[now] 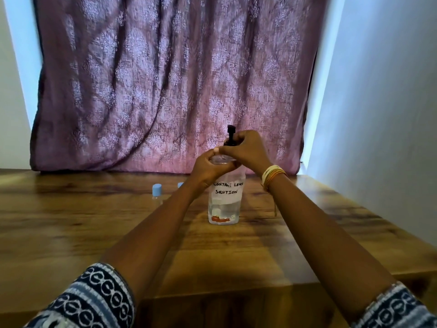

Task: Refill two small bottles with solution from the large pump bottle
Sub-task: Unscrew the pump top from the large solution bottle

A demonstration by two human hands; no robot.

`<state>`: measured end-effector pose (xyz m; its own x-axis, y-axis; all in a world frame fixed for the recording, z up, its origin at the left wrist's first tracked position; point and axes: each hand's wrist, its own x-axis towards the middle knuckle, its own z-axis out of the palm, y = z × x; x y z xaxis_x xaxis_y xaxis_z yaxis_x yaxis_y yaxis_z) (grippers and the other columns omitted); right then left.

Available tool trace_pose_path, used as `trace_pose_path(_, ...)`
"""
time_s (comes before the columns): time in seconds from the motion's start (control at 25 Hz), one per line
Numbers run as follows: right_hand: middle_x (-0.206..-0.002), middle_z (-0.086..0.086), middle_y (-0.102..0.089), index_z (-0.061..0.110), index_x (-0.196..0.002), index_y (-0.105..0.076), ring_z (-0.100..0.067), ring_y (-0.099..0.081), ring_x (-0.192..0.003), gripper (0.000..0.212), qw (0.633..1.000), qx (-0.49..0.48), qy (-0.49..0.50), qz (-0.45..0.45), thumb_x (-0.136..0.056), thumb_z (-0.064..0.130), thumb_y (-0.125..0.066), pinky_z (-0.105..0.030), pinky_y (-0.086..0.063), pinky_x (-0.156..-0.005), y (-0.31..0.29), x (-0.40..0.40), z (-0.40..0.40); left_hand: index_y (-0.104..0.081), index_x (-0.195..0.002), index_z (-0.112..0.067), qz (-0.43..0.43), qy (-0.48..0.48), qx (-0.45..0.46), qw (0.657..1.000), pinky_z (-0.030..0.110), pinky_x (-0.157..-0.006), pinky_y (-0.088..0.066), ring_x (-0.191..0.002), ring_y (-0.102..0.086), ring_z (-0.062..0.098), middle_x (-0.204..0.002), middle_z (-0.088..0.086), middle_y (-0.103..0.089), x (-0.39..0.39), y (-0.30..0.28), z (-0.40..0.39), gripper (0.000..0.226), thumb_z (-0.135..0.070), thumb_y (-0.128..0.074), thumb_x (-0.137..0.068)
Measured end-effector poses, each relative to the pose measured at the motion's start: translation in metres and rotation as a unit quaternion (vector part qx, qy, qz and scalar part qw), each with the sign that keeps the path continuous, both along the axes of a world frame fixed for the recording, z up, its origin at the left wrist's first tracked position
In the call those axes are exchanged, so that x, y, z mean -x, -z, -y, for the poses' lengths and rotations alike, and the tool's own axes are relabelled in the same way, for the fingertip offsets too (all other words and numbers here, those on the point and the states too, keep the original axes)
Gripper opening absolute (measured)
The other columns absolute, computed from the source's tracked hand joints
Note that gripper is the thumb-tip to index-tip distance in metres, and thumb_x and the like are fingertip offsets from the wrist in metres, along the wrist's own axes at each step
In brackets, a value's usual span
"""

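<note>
My right hand (246, 147) was clenched around the black pump (230, 134) atop the big bottle (224, 204), while my left hand (208, 168) gripped the bottle's shoulder. The bottle stood upright mid-table (94, 233). At its nine o'clock stood two blue-capped small bottles (157, 192), the nearer one mostly hidden behind my left wrist.

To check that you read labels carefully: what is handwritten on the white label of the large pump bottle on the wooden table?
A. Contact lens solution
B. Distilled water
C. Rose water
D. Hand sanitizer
A: the white label on the large pump bottle reads "Contact lens solution", just below the left hand and right hand at its top.
</note>
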<state>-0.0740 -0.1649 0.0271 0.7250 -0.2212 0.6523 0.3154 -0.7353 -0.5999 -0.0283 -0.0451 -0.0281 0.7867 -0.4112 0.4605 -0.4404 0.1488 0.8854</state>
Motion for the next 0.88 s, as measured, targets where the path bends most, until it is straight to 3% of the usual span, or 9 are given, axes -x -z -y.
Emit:
trace_pose_path(0.16,-0.079,-0.015,-0.075,0.001,-0.083,-0.076,-0.027,-0.072,-0.076,0.03,1.0,-0.007,0.01,0.022,-0.068,0.026,-0.086,-0.041,-0.06,-0.073,0.0,-0.004,0.002,-0.069,-0.101,-0.018,-0.024,0.013,0.003,1.0,0.036,-0.084,-0.058,-0.097,-0.071,0.025,-0.105,0.01,-0.074,-0.007,0.003,0.001,0.032,-0.023,-0.082,-0.073)
trace_pose_path(0.28,-0.091,-0.017,-0.074,-0.003,-0.095,-0.073,-0.023,-0.072,-0.083,0.026,0.993,-0.048,-0.107,-0.017,-0.074,0.01,-0.081,-0.037,-0.06,-0.082,-0.001,-0.003,0.017,-0.07,-0.105,-0.015,-0.045,0.039,0.004,0.998,0.042,-0.091,-0.057,-0.099,-0.071,0.026,-0.105,0.01,-0.075,-0.012,0.004,0.002,0.04,-0.027,-0.083,-0.069)
trace_pose_path(0.44,-0.105,-0.019,-0.069,-0.012,-0.117,-0.059,-0.022,-0.07,-0.094,0.033,0.946,-0.161,-0.267,-0.088,-0.084,-0.014,-0.058,-0.032,-0.058,-0.089,-0.003,-0.002,0.028,-0.069,-0.107,-0.012,-0.055,0.042,0.006,0.998,0.041,-0.089,-0.057,-0.1,-0.071,0.028,-0.105,0.011,-0.075,-0.014,0.006,0.005,0.041,-0.024,-0.083,-0.07)
trace_pose_path(0.48,-0.106,-0.021,-0.068,-0.012,-0.118,-0.059,-0.023,-0.07,-0.095,0.033,0.943,-0.179,-0.266,-0.093,-0.085,-0.014,-0.056,-0.033,-0.058,-0.09,-0.003,-0.004,0.026,-0.069,-0.106,-0.012,-0.057,0.033,0.011,0.998,0.039,-0.087,-0.058,-0.099,-0.071,0.028,-0.104,0.011,-0.075,-0.013,0.006,0.006,0.037,-0.022,-0.082,-0.072)
trace_pose_path(0.56,-0.101,-0.018,-0.07,-0.004,-0.11,-0.065,-0.025,-0.07,-0.091,0.029,0.971,-0.141,-0.183,-0.063,-0.081,0.0,-0.071,-0.034,-0.058,-0.085,0.0,-0.009,0.018,-0.069,-0.102,-0.014,-0.051,0.024,0.013,0.998,0.037,-0.084,-0.058,-0.096,-0.071,0.027,-0.103,0.01,-0.075,-0.01,0.005,0.007,0.031,-0.021,-0.08,-0.074)
trace_pose_path(0.68,-0.088,-0.017,-0.073,0.003,-0.097,-0.07,-0.032,-0.073,-0.084,0.046,0.988,-0.132,-0.081,-0.01,-0.061,0.022,-0.09,-0.041,-0.061,-0.077,0.008,-0.015,0.015,-0.069,-0.102,-0.014,-0.045,0.029,0.015,0.998,0.034,-0.082,-0.058,-0.095,-0.072,0.025,-0.102,0.01,-0.075,-0.01,0.006,0.006,0.03,-0.02,-0.079,-0.075)
trace_pose_path(0.76,-0.089,-0.018,-0.074,0.004,-0.102,-0.07,-0.03,-0.073,-0.081,0.04,0.976,-0.181,-0.117,-0.015,-0.066,0.01,-0.086,-0.041,-0.061,-0.077,0.009,-0.013,0.017,-0.069,-0.107,-0.009,-0.041,0.026,0.015,0.999,0.031,-0.08,-0.059,-0.095,-0.073,0.024,-0.103,0.011,-0.075,-0.008,0.006,0.005,0.036,-0.021,-0.08,-0.075)
trace_pose_path(0.88,-0.098,-0.014,-0.072,0.0,-0.114,-0.063,-0.021,-0.073,-0.086,0.035,0.939,-0.242,-0.235,-0.067,-0.081,-0.011,-0.065,-0.032,-0.061,-0.077,0.004,-0.006,0.017,-0.069,-0.107,-0.007,-0.037,0.01,0.018,0.999,0.032,-0.08,-0.059,-0.094,-0.072,0.024,-0.103,0.012,-0.075,-0.008,0.007,0.006,0.037,-0.02,-0.08,-0.074)
